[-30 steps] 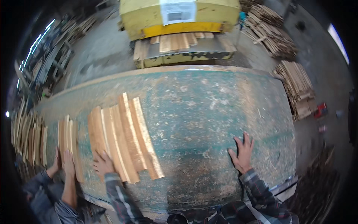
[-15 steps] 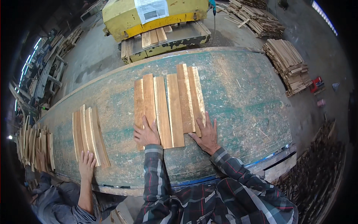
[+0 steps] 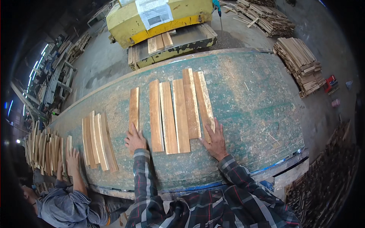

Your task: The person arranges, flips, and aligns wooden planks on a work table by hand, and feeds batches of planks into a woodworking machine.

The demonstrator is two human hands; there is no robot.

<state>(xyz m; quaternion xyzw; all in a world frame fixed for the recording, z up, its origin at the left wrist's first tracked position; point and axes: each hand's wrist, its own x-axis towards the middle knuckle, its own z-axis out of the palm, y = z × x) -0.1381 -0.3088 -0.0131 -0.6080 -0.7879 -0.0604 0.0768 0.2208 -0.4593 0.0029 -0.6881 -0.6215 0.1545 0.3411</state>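
Observation:
My left hand [image 3: 135, 141] lies flat with fingers apart over the near end of a single wooden strip [image 3: 134, 108], which sits apart from the others. My right hand [image 3: 215, 142] is spread too, its fingers resting on the near end of the rightmost wooden strip [image 3: 204, 97]. Between my hands, several brown strips with pale edges lie roughly side by side, among them a middle strip [image 3: 180, 114]. Their far ends are staggered, and narrow gaps show between some. Neither hand is wrapped around anything.
A green, dust-covered table [image 3: 247, 110] carries the strips. Left of me lies another strip group [image 3: 99, 140]; beyond it, a co-worker's hand [image 3: 72, 159] is at a larger row [image 3: 43, 150]. Ahead stands a yellow machine [image 3: 163, 21]. Stacked wood [image 3: 300, 64] is at right.
My left hand has slid the leftmost strip leftward, away from the group. My right hand stays on the right strip. The co-worker's hand has left the nearby group for the left row.

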